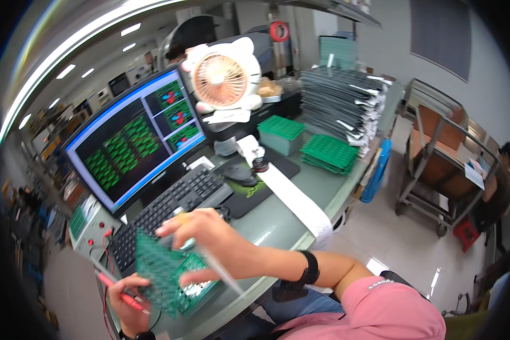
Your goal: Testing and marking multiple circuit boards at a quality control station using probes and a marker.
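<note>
the board (161, 272) at the lower left of the frame is matt green laminate dotted with tiny holes, and the probe (119, 294) by it is glossy red plastic. the keyboard (170, 207) left of centre is matt black plastic, while the desk (277, 224) at centre is smooth and faintly shiny. at the upper middle the fan (221, 79) is glossy cream plastic, and the strip (292, 195) at centre looks like matt white paper.

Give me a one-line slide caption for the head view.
Left hand grips a red probe, right hand a green circuit board, beside keyboard and monitor.
</note>
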